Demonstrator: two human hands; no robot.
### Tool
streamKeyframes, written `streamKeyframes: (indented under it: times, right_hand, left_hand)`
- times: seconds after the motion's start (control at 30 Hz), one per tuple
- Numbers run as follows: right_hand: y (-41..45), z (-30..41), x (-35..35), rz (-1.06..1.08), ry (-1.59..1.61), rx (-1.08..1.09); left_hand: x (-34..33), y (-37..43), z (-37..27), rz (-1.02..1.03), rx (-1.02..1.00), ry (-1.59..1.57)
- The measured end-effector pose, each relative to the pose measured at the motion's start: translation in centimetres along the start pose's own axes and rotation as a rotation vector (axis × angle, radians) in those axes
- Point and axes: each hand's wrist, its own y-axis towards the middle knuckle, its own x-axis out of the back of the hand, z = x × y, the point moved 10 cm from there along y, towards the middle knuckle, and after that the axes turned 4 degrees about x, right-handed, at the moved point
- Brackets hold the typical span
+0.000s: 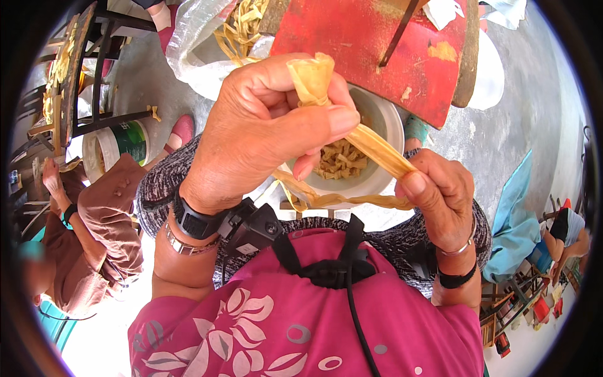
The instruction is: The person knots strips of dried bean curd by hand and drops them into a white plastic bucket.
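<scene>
A pale yellow folded strip (384,151), perhaps a dried leaf or tofu skin, is stretched between my two hands. My left hand (278,113) pinches its wrapped upper part, where a flared end (312,77) stands up above the thumb. Lower and to the right, my right hand (435,188) grips the strip between thumb and fingers. A loose twisted length (348,201) hangs from the right hand towards the left, below the bowl. Behind the hands is a white round bucket or bowl (393,115) with many short yellowish-brown pieces (341,160) in it.
A worn red board (339,37) with a dark metal bar (398,35) lies ahead. Left of it, a clear plastic bag (188,61) holds more strips (242,28). At far left are a seated person (103,226), a white-and-green bucket (118,146) and a dark wooden frame (96,70).
</scene>
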Motion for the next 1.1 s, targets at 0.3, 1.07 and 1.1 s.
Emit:
streamKeyframes:
  times: [0.3,1.07,1.1]
  right_hand:
    - [2.0,4.2,5.1,-0.242,-0.153,0.118]
    - [1.9,1.3,5.4,-0.361,-0.016,0.06]
    - [1.6,1.2,5.4,-0.363,0.008,0.065]
  left_hand:
    - [-1.3,2.1,-4.6,-0.069,-0.2,0.098]
    - [-0.2,1.3,-0.5,-0.068,0.009,0.293]
    - [-0.3,1.1,0.1,-0.058,0.051,0.291]
